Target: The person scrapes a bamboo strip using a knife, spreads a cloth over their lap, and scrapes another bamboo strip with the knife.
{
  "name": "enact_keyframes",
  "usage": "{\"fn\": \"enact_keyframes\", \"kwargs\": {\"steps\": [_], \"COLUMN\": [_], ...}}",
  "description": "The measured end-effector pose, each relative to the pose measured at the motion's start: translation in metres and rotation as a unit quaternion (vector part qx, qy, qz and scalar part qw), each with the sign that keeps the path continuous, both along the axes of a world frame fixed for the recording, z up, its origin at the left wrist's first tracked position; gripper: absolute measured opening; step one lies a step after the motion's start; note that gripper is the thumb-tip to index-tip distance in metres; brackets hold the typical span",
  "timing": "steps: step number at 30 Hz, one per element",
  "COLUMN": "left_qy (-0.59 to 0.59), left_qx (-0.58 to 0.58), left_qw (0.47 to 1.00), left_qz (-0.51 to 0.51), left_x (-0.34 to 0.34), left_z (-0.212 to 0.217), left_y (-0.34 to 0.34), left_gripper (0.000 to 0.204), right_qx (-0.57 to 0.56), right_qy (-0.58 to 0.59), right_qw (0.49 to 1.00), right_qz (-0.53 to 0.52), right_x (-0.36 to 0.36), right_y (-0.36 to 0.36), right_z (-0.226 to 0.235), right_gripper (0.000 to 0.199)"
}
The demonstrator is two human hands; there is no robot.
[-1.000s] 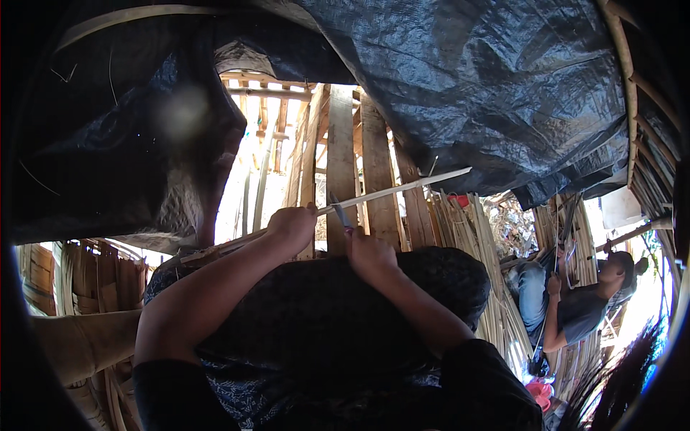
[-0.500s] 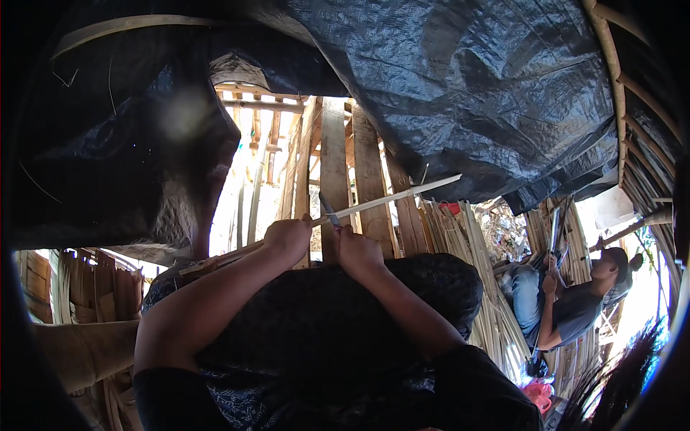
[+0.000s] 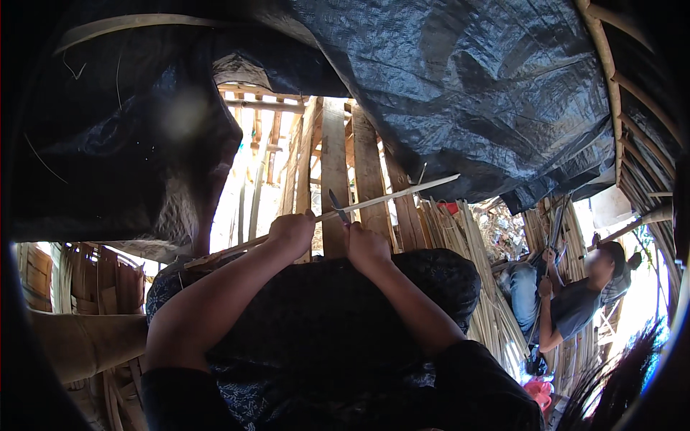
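A long pale bamboo strip runs slantwise across my lap, its far end up to the right. Closed around its middle is my left hand, and the strip's lower end passes beneath my left forearm. My right hand grips a knife by its handle. The knife's dark blade points up and slightly left, crossing the strip just right of my left hand. Most of the handle is hidden in my fingers. Dark patterned cloth covers my lap below both hands.
Upright wooden planks stand ahead with bright gaps between them. A dark plastic sheet hangs above. Many split bamboo strips lie to the right, near another person holding a long thin piece. A thick bamboo pole is at left.
My right hand and the knife have shifted slightly right along the strip, and the blade leans more to the left. My left hand still holds the strip. The other person's hands have moved lower.
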State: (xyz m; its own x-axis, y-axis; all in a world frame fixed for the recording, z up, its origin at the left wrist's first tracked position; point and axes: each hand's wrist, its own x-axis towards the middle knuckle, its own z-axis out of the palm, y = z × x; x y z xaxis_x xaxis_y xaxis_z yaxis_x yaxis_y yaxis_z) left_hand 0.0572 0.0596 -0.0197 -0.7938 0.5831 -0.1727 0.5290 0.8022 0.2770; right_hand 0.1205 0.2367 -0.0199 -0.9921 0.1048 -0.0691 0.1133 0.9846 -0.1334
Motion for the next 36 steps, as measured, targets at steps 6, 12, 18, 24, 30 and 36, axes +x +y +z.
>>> {"fn": "enact_keyframes", "kwargs": {"steps": [6, 12, 18, 24, 30, 36], "left_qy": [0.017, 0.020, 0.023, 0.030, 0.034, 0.009], "left_qx": [0.065, 0.070, 0.063, 0.064, 0.040, 0.061], "left_qw": [0.998, 0.997, 0.998, 0.997, 0.998, 0.998], "left_qz": [0.003, -0.004, -0.011, -0.006, 0.023, 0.021], "left_x": [-0.006, -0.006, -0.008, -0.005, -0.010, -0.016], "left_z": [-0.015, -0.013, -0.013, -0.010, -0.015, -0.015], "left_y": [-0.005, -0.006, -0.007, -0.005, -0.005, -0.005], "left_gripper": [0.025, 0.025, 0.023, 0.021, 0.026, 0.027], "right_qx": [0.017, 0.023, 0.024, 0.002, 0.005, 0.024], "right_qy": [-0.069, -0.048, -0.044, -0.018, -0.051, -0.053], "right_qw": [0.997, 0.999, 0.999, 0.999, 0.998, 0.997], "right_qz": [-0.003, -0.004, -0.008, -0.031, -0.036, -0.047], "right_x": [0.017, 0.024, 0.007, -0.022, -0.017, -0.001], "right_y": [-0.006, -0.002, 0.000, 0.009, 0.005, 0.002], "right_z": [0.020, 0.029, 0.016, 0.001, 0.011, 0.024], "right_gripper": [0.048, 0.049, 0.049, 0.050, 0.046, 0.046]}}
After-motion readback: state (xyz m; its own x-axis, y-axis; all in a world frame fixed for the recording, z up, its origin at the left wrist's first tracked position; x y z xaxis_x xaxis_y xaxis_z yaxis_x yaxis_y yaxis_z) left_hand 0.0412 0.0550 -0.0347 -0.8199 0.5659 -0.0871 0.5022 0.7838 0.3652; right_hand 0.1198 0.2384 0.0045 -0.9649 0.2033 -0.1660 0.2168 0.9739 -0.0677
